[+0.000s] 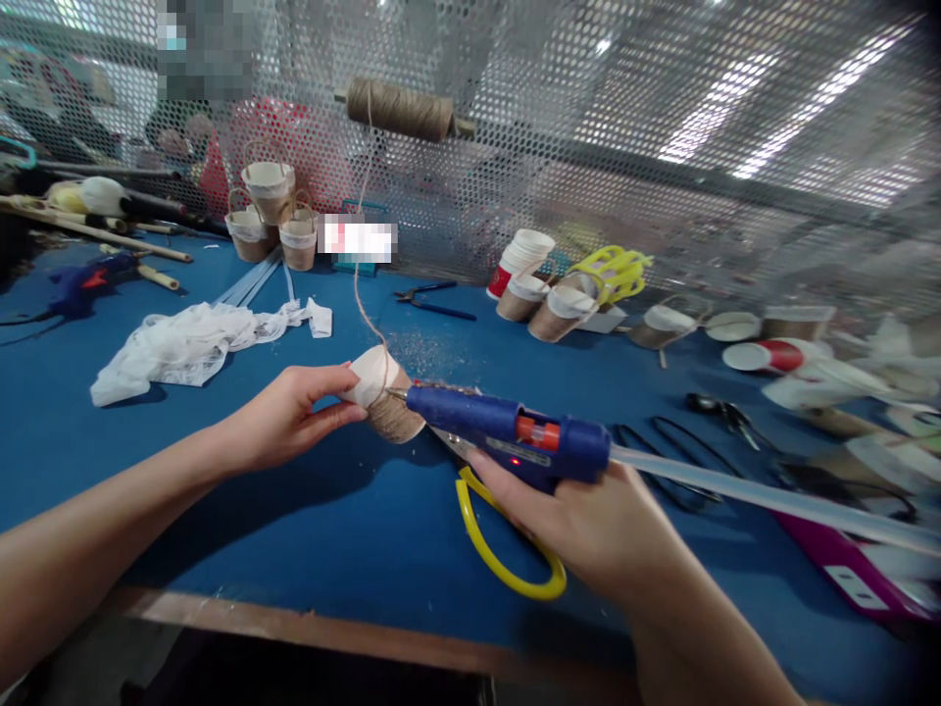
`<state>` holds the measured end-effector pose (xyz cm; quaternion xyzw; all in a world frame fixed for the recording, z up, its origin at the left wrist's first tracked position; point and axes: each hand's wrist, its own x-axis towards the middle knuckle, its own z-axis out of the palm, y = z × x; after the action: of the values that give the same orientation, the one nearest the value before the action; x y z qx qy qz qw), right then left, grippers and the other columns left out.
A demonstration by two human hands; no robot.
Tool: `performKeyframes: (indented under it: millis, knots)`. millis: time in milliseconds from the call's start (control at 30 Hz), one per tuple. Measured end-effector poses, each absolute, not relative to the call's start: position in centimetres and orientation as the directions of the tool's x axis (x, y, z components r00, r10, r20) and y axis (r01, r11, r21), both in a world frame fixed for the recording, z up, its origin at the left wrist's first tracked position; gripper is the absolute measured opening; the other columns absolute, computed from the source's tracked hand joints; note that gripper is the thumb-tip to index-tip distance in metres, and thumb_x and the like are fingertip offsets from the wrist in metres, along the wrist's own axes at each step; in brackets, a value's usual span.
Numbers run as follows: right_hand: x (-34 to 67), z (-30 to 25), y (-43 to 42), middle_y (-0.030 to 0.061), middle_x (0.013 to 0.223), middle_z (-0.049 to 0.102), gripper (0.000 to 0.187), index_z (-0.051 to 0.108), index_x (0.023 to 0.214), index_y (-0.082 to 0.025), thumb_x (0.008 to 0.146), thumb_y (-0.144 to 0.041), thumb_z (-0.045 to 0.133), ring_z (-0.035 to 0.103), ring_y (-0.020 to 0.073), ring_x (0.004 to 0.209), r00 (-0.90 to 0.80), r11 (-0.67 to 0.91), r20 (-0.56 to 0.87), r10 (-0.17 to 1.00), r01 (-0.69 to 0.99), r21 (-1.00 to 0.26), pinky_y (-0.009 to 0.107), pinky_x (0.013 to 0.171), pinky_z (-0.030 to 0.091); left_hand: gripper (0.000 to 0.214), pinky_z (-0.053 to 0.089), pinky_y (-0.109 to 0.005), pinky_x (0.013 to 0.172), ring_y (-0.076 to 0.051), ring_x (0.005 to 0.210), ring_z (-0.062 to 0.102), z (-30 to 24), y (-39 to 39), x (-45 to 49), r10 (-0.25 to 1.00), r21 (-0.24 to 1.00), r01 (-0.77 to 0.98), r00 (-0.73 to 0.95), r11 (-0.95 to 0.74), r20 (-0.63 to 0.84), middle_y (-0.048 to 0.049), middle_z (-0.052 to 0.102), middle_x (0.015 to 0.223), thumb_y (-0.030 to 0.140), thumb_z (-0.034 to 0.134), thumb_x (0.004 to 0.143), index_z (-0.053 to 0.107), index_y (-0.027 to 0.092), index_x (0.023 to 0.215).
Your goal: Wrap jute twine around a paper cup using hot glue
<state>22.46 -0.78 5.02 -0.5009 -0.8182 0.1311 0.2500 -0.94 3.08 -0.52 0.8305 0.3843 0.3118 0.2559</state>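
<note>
My left hand (290, 417) pinches a small paper cup (376, 387) lying on its side just above the blue table (242, 510); the cup's lower half is wrapped in brown twine. A strand of twine runs from the cup up to a twine spool (401, 110) hung on the mesh wall. My right hand (588, 515) grips a blue hot glue gun (515, 433), its nozzle touching the cup's twine wrap. A clear glue stick (771, 498) sticks out of the gun's back to the right.
Yellow-handled scissors (500, 549) lie under the gun. White lace fabric (191, 343) lies at left, another blue glue gun (88, 284) far left, finished twine baskets (269, 211) at back, pliers (430, 299), stacked cups (540, 284), black scissors (724, 412) at right. Another person sits behind the mesh.
</note>
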Motion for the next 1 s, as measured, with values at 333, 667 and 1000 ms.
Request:
performKeyframes:
  millis: [333, 667, 1000]
  knots:
    - [22.4, 5.0, -0.9, 0.0008, 0.055, 0.060, 0.016, 0.061, 0.068, -0.021, 0.076, -0.023, 0.048, 0.055, 0.0157, 0.049, -0.347, 0.410, 0.220, 0.912, 0.747, -0.523, 0.025, 0.047, 0.048, 0.023, 0.043, -0.022, 0.062, -0.012, 0.065, 0.050, 0.0, 2.7, -0.6, 0.829, 0.680, 0.510, 0.485, -0.527, 0.278, -0.0020, 0.059, 0.071, 0.028, 0.043, 0.083, 0.059, 0.011, 0.079]
    - [22.0, 3.9, -1.2, 0.0008, 0.051, 0.058, 0.013, 0.059, 0.064, -0.023, 0.074, -0.021, 0.051, 0.051, 0.0149, 0.044, -0.322, 0.444, 0.313, 0.894, 0.733, -0.515, 0.026, 0.045, 0.046, 0.022, 0.040, -0.021, 0.059, -0.011, 0.061, 0.045, 0.1, 2.7, -0.5, 0.831, 0.698, 0.494, 0.481, -0.519, 0.278, 0.0001, 0.054, 0.066, 0.027, 0.043, 0.083, 0.057, 0.012, 0.075]
    - [22.0, 4.0, -1.1, 0.0008, 0.052, 0.058, 0.013, 0.060, 0.067, -0.022, 0.075, -0.022, 0.050, 0.053, 0.0152, 0.046, -0.320, 0.431, 0.293, 0.901, 0.740, -0.517, 0.026, 0.046, 0.046, 0.023, 0.037, -0.020, 0.056, -0.010, 0.059, 0.041, 0.1, 2.6, -0.5, 0.830, 0.681, 0.509, 0.482, -0.527, 0.282, 0.0018, 0.048, 0.062, 0.027, 0.043, 0.083, 0.055, 0.012, 0.072]
